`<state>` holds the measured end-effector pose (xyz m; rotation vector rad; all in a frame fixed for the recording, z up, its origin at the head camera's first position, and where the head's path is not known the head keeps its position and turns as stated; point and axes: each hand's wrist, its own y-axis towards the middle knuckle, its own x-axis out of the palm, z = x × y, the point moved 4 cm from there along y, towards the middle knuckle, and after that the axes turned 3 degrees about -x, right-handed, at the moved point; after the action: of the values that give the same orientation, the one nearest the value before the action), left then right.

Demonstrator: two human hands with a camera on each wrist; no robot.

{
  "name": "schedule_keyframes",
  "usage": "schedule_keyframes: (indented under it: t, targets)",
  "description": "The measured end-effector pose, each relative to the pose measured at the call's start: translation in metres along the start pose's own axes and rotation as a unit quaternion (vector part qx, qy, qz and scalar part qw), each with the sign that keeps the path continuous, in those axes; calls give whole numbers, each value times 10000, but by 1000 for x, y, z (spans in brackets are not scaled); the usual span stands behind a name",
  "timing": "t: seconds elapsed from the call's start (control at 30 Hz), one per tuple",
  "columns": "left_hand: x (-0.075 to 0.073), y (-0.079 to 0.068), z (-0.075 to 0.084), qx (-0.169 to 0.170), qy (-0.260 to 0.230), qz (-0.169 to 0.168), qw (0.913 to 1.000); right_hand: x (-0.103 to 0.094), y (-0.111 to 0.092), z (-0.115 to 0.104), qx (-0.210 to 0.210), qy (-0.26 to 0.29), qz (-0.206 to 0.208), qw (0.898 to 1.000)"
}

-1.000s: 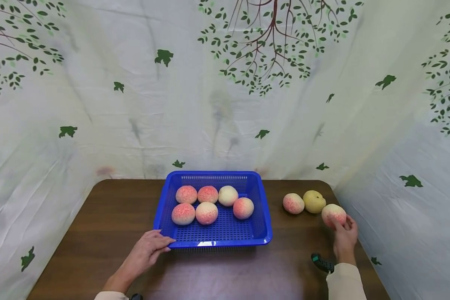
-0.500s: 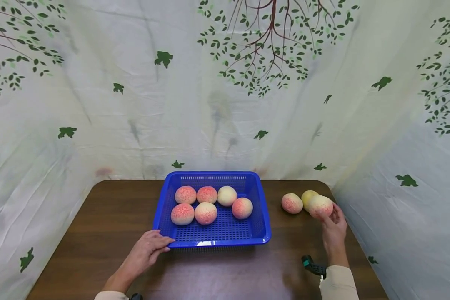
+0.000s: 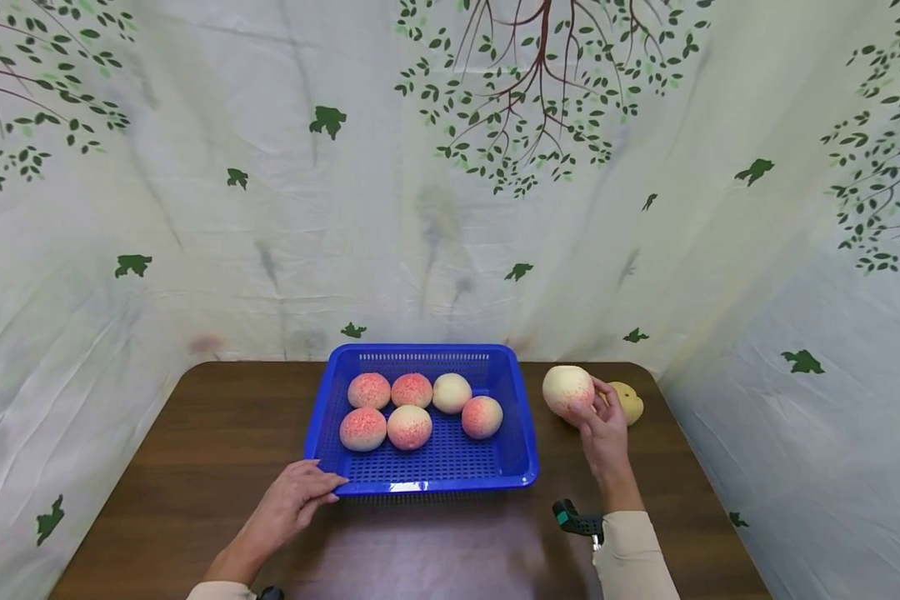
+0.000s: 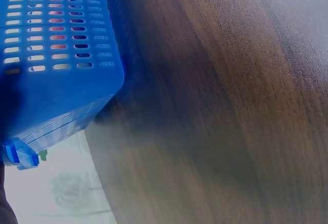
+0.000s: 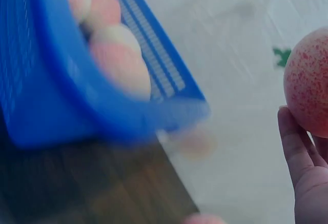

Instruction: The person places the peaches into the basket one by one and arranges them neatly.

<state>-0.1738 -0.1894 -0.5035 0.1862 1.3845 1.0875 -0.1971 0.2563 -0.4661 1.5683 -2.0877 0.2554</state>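
My right hand (image 3: 606, 435) holds a cream-and-pink peach (image 3: 567, 388) above the table, just right of the basket. In the right wrist view the fingers (image 5: 293, 147) curl against the underside of that peach (image 5: 311, 80). At the front left corner of the blue plastic basket (image 3: 468, 483), my left hand (image 3: 294, 503) grips the rim, fingers on top and thumb below. Several peaches sit inside the basket, among them a pink one (image 3: 363, 429) and a paler one (image 3: 452, 392). Only a sliver of the left hand appears in the left wrist view.
A yellow fruit (image 3: 631, 403) lies on the brown table (image 3: 690, 500), partly behind my right hand. The held peach hides the spot left of it; part of a pink fruit (image 5: 206, 219) shows low in the right wrist view. A leaf-patterned cloth (image 3: 420, 250) hangs behind.
My right hand has lifted the peach off the table's right side and carried it left, past the yellow fruit, towards the basket. The left hand stays at the basket corner.
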Motion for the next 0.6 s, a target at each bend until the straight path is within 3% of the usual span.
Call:
schedule_keyframes:
  t: [0.3, 0.6]
  targets:
    - [-1, -1, 0, 20, -66, 37, 10000, 55, 8, 23, -121, -119, -1062, 9942]
    - [0, -2, 1, 39, -49, 22, 10000, 107, 5, 58, 427, -84, -1405, 9891]
